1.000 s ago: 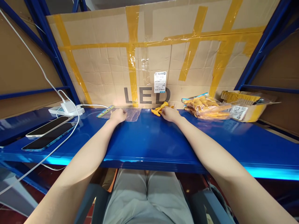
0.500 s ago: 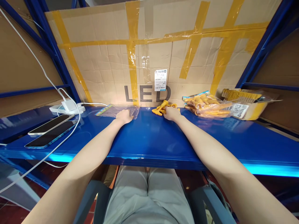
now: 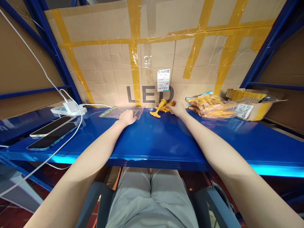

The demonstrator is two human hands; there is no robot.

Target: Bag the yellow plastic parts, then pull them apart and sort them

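Observation:
My left hand (image 3: pixel 127 117) is closed on the open-looking edge of a flat clear plastic bag (image 3: pixel 114 112) with a colourful printed header. The bag lies on the blue tabletop. To the right, my right hand (image 3: pixel 178 109) grips a yellow plastic piece with a cup-shaped end (image 3: pixel 172 103); its fingertips are partly hidden. Beside that piece lies another yellow plastic piece (image 3: pixel 158 110), flared at one end and T-shaped at the other. Parts of the small pile overlap, so I cannot tell them all apart.
A filled bag of yellow pieces (image 3: pixel 209 106) lies at the right, against an opened cardboard box (image 3: pixel 257 109). Two phones (image 3: pixel 53 134) and a white power strip (image 3: pixel 68 109) with cables are at the left. A taped cardboard sheet (image 3: pixel 106 66) stands behind the blue table (image 3: pixel 152 142).
My right hand has shifted slightly right and up, with the cup-ended piece at its fingers. The T-ended yellow piece has moved a little left. My left hand stays on the bag.

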